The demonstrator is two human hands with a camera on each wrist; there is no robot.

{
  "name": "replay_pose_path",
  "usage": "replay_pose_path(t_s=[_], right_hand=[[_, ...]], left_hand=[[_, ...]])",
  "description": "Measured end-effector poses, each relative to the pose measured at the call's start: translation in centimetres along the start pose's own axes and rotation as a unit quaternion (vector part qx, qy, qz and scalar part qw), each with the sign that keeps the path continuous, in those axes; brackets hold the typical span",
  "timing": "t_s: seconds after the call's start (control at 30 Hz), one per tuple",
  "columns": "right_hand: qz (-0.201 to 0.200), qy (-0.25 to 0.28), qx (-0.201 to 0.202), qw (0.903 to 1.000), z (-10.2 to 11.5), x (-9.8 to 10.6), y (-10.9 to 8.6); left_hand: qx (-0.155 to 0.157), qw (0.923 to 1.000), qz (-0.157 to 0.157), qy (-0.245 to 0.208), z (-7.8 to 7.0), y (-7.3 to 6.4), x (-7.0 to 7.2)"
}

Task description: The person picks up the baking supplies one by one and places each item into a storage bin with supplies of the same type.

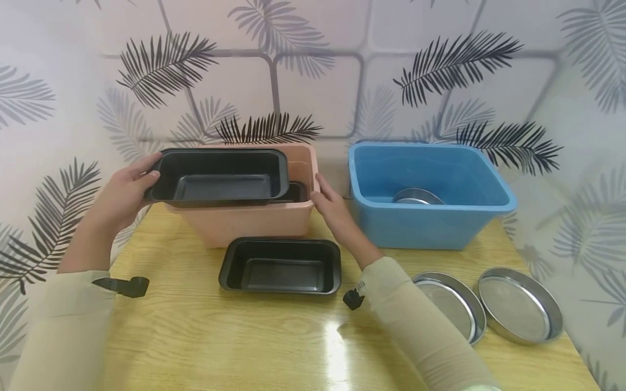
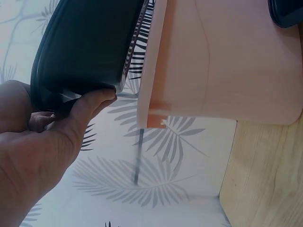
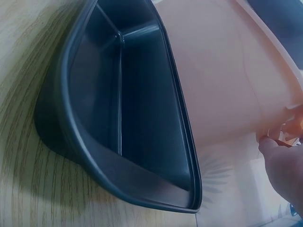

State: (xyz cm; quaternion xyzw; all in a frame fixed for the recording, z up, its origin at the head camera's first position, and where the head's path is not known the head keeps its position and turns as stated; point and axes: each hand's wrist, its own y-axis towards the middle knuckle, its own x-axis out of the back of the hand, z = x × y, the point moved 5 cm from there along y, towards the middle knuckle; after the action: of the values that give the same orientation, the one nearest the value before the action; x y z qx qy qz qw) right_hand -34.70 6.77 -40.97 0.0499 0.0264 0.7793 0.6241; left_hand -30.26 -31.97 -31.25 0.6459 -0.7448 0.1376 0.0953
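Pinching a dark loaf pan (image 1: 222, 187) by one end with the left hand (image 1: 119, 198), over a pink bin (image 1: 249, 225) left of the frame's centre; gripping the bin with the right hand (image 1: 337, 214); perhaps risking a tilt or slip from one-ended support.

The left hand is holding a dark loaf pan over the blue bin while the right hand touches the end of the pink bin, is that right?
Not quite: the head view shows the left hand holding the dark loaf pan over the pink bin, not the blue bin. The right hand does touch the pink bin's end.
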Motion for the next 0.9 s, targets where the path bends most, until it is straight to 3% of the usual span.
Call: replay_pose_path(t_s=[0.13,0.3,0.6,0.9], right_hand=[[0.001,0.009,-0.003,1.0,0.0,0.0,0.0],[-0.001,0.01,-0.006,0.9999,0.1,-0.1,0.1],[0.0,0.006,-0.008,0.9999,0.1,-0.2,0.0],[-0.002,0.004,-0.006,1.0,-0.1,0.0,0.1]], left_hand=[[-0.013,0.9999,0.004,-0.011,-0.5,1.4,-0.9],[-0.023,0.9997,0.002,0.013,-0.6,3.3,-1.9],[0.006,0.996,-0.001,0.089,0.5,6.3,-3.8],[0.003,0.9954,0.014,0.094,1.2,8.1,-5.1]])
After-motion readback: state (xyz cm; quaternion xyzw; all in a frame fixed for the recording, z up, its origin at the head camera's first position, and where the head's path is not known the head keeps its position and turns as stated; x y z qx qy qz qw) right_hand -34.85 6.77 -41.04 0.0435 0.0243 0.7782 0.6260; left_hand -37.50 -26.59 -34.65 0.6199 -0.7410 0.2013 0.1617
